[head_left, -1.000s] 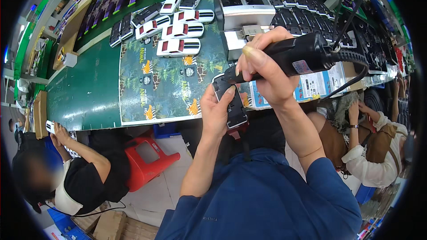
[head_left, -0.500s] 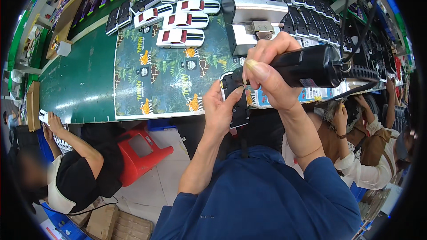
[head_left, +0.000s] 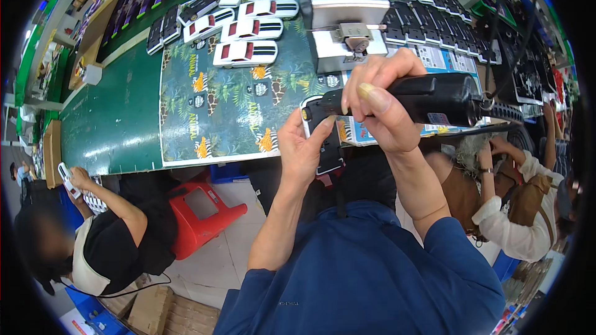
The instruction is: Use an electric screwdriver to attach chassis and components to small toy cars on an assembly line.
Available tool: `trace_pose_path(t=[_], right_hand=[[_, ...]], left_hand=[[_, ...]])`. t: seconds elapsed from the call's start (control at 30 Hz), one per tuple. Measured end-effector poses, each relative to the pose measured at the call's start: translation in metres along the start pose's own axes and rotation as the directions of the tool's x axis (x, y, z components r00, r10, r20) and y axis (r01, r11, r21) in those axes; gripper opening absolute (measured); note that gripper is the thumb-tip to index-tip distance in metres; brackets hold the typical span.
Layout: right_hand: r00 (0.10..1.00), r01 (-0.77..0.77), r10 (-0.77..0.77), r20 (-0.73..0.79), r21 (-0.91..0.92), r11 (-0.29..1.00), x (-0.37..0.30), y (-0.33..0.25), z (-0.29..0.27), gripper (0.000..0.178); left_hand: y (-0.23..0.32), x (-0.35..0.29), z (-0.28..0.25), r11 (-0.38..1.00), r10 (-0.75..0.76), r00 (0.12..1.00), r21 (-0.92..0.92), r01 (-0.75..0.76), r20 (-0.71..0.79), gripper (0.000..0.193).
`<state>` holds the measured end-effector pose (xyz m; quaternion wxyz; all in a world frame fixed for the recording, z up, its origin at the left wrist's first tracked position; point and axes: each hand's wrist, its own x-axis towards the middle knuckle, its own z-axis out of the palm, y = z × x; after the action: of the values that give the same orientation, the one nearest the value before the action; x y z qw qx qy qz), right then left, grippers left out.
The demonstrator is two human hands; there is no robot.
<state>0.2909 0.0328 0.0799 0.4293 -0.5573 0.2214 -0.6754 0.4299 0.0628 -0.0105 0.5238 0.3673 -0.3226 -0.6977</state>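
My left hand (head_left: 302, 144) grips a toy car (head_left: 329, 149) with its black underside turned up and a white rim showing along its edge. In my right hand (head_left: 386, 96) is a black electric screwdriver (head_left: 434, 98), held level with a cable leaving its back end. The screwdriver's nose meets the underside of the car near its upper end; the bit itself is hidden behind my fingers. Farther off on the table lie several white toy cars (head_left: 245, 53) with dark red windows and black stripes, some of them turned underside up.
A metal box-shaped machine (head_left: 341, 9) stands beyond my right hand. Rows of black car undersides (head_left: 422, 22) lie right of it. A patterned sheet (head_left: 236, 105) covers part of the green table (head_left: 112, 124). At left a co-worker holds a white car (head_left: 64, 174) beside a red stool (head_left: 208, 214).
The view has shifted slightly, so the table things sit a little farther left. Both hands keep their hold, with the screwdriver still at the car. The left co-worker's white car has tilted more upright.
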Motion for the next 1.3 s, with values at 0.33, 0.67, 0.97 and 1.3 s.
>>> trace_pose_path(t=[0.33,0.67,0.97,1.3], right_hand=[[0.973,0.224,-0.228,-0.026,-0.107,0.969,0.069,-0.030,-0.050,0.009],[0.967,0.175,-0.231,-0.109,-0.380,0.908,0.074,-0.001,-0.029,0.016],[0.996,-0.050,0.053,-0.071,0.033,0.998,0.044,-0.031,-0.021,0.013],[0.977,-0.185,0.202,-0.064,0.211,0.960,-0.004,-0.037,0.019,0.016]], left_hand=[[0.016,0.008,-0.014,0.926,-0.112,0.992,-0.370,0.081,-0.063,0.041],[0.012,0.011,-0.015,0.952,-0.114,0.993,-0.292,0.097,-0.041,0.059],[0.014,0.015,-0.019,0.893,-0.151,0.988,-0.430,0.128,-0.020,0.062],[0.017,0.018,-0.027,0.882,-0.122,0.992,-0.462,0.092,-0.035,0.064]])
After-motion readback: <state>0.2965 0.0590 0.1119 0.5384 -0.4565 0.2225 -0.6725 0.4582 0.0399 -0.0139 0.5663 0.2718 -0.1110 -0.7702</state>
